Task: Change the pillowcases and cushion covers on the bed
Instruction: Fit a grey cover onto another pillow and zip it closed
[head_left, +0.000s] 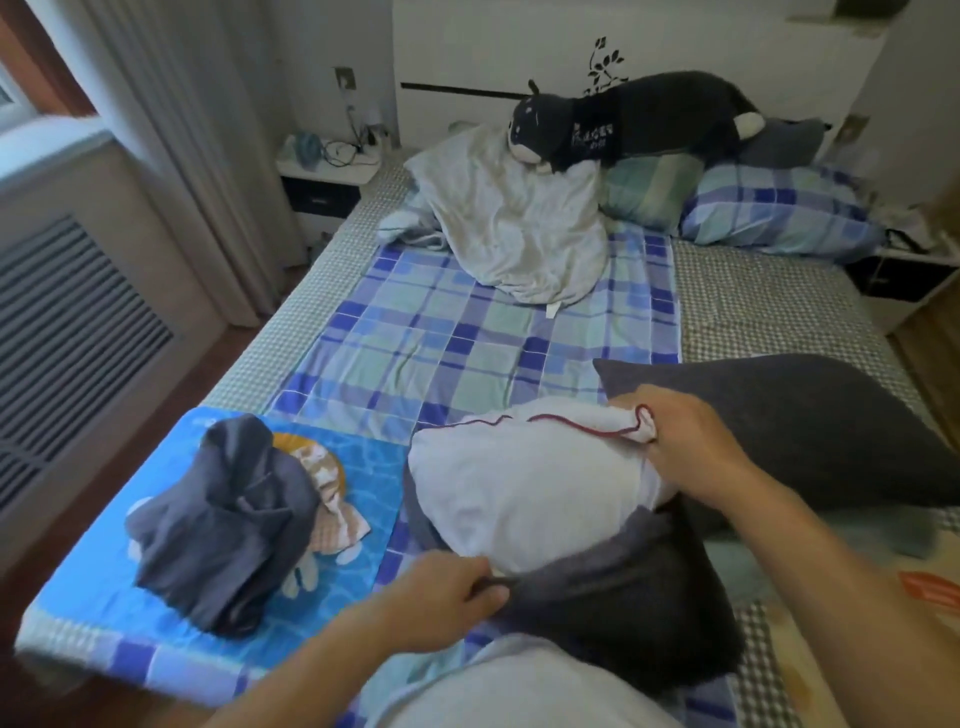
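Room: a bedroom with a pale curtain (171, 130) and a slatted radiator cover (67, 332) on the left, and a white headboard (623, 57) with a leaf decal at the back.
Bed surface: a blue-and-green plaid sheet (441, 343) lies down the middle over a small-check grey bedspread (769, 301).
Left foreground: a bright blue printed cover (218, 613) lies flat at the bed's near corner, with a crumpled dark grey cloth (228, 530) heaped on it.
Bedside: a small white nightstand (324, 176) with cables stands left of the headboard.
Far middle: a rumpled off-white pillow (519, 228) leans near the headboard, and a dark plush cat (639, 119) rests across it and the pillows beside it.
Far right: a plaid pillow (779, 213) lies by the headboard.
Left hand (441, 597): fingers curled, pinching the open edge of the dark grey cushion cover (634, 603), low in the foreground.
Cushion insert (524, 493): white with red stitching along one seam, about half out of the dark cover, lying on the near middle of the bed.
Right hand (685, 431): clamped on the far corner of the white insert at the red seam.
Near right: a dark grey pillow (810, 415) lies just behind the right hand, touching the insert.
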